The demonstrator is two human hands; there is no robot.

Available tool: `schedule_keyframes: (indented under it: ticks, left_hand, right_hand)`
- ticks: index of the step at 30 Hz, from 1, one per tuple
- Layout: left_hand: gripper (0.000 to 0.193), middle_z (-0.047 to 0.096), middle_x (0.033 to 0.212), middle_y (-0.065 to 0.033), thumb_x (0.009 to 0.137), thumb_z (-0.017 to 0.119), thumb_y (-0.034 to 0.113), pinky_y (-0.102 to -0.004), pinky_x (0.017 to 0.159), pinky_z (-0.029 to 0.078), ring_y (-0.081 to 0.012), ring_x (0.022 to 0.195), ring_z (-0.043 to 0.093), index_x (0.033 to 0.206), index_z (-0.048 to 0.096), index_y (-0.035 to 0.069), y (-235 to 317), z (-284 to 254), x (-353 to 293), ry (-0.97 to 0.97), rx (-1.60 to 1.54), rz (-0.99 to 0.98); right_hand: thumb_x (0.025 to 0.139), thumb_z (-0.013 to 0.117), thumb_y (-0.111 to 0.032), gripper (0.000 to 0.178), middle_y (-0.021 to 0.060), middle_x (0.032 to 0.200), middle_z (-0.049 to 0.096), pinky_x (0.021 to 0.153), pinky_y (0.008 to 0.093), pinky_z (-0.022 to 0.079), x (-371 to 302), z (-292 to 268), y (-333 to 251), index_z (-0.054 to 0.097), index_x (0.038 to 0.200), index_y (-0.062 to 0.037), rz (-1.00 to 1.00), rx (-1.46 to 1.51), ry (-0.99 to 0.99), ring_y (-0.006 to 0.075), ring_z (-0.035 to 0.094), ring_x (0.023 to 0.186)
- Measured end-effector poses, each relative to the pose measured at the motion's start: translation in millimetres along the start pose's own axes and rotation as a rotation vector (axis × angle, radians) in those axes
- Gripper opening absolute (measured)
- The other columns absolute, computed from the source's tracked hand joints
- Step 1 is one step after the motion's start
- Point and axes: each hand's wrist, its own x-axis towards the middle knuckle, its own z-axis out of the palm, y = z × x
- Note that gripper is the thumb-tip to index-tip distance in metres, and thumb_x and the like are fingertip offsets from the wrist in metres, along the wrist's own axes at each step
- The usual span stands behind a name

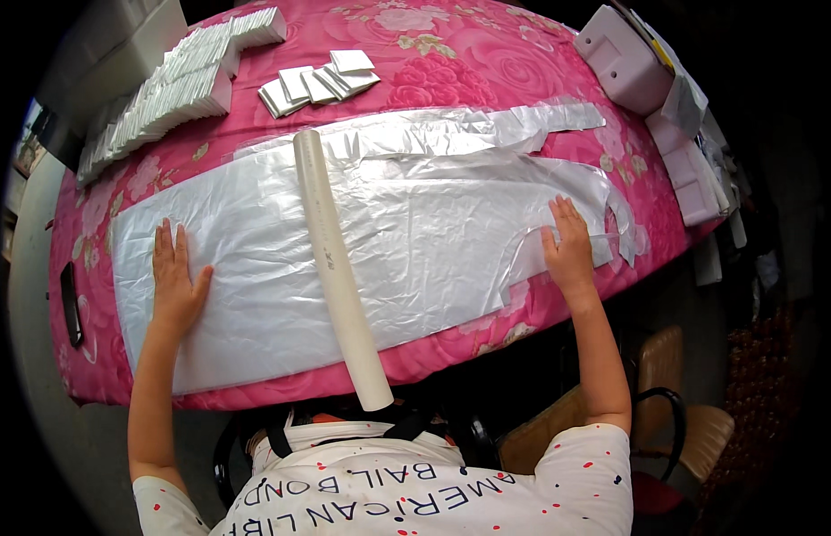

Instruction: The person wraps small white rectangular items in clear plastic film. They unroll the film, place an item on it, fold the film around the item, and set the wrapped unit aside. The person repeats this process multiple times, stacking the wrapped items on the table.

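Observation:
A stack of thin, translucent white plastic bags [246,295] is spread flat across the table, wrinkled and shiny. My left hand [174,281] lies flat on the left part of the plastic, fingers stretched away from me. Toward the right end, my right hand [569,246] rests with its fingers extended on the plastic, beside a curved cut-out in its edge. Between the hands, a long off-white plastic pipe [333,259] lies across the sheets, its near end jutting past the table's front edge. Neither hand touches the pipe.
Pink flowered cloth [469,54] covers the table. Small folded white packets [317,82] lie beyond the plastic, with long rows of folded packets [170,94] at the far left. A phone-like black object [71,304] sits at the left edge. White foam boxes [623,58] stand far right; a chair [558,424] is below.

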Motion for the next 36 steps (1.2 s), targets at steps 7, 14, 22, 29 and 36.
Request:
schedule_keyframes:
  ticks: [7, 14, 22, 29, 36]
  left_hand:
    - [0.074, 0.019, 0.146, -0.0207, 0.078, 0.059, 0.037, -0.0477, 0.108, 0.018, -0.0383, 0.135, 0.017, 0.138, 0.031, 0.005, 130, -36, 10, -0.145, -0.564, 0.436]
    - [0.075, 0.02, 0.145, -0.0209, 0.079, 0.053, 0.054, -0.0509, 0.107, 0.016, -0.0385, 0.135, 0.015, 0.136, 0.036, 0.008, 187, -40, -12, -0.293, -0.547, 0.574]
    - [0.069, 0.027, 0.143, -0.0189, 0.08, 0.05, 0.059, -0.0521, 0.107, 0.012, -0.0362, 0.134, 0.02, 0.127, 0.047, 0.009, 207, -39, -18, -0.294, -0.49, 0.633]
    - [0.064, 0.029, 0.141, -0.0189, 0.078, 0.052, 0.056, -0.0508, 0.108, 0.011, -0.0362, 0.134, 0.021, 0.12, 0.051, 0.007, 202, -39, -17, -0.274, -0.528, 0.625]
    - [0.064, 0.032, 0.139, -0.0194, 0.079, 0.057, 0.048, -0.0478, 0.107, 0.018, -0.0374, 0.131, 0.025, 0.124, 0.047, 0.005, 209, -43, -13, -0.266, -0.681, 0.591]
  right_hand:
    - [0.084, 0.056, -0.024, 0.052, 0.0177, 0.136, 0.039, 0.105, 0.0398, 0.027, -13, 21, -111, 0.044, 0.128, 0.0008, -0.352, 0.336, -0.269, 0.0325, 0.036, 0.127]
    - [0.087, 0.051, -0.022, 0.047, 0.0198, 0.136, 0.039, 0.105, 0.0387, 0.027, 1, 26, -18, 0.044, 0.127, 0.0024, -0.069, 0.144, -0.123, 0.0343, 0.036, 0.126]
    - [0.085, 0.053, -0.014, 0.029, 0.0148, 0.116, 0.058, 0.097, 0.0358, 0.038, -6, 23, 64, 0.059, 0.11, -0.0002, 0.207, -0.033, 0.069, 0.0297, 0.053, 0.11]
    - [0.07, 0.065, -0.007, 0.009, 0.0073, 0.089, 0.065, 0.073, 0.0366, 0.046, 5, -5, 28, 0.057, 0.073, -0.0047, 0.094, -0.111, 0.263, 0.0268, 0.06, 0.082]
    - [0.068, 0.066, -0.005, 0.015, 0.0064, 0.072, 0.059, 0.057, 0.0322, 0.044, 6, -53, -87, 0.053, 0.074, -0.0045, 0.16, 0.267, 0.001, 0.0199, 0.056, 0.062]
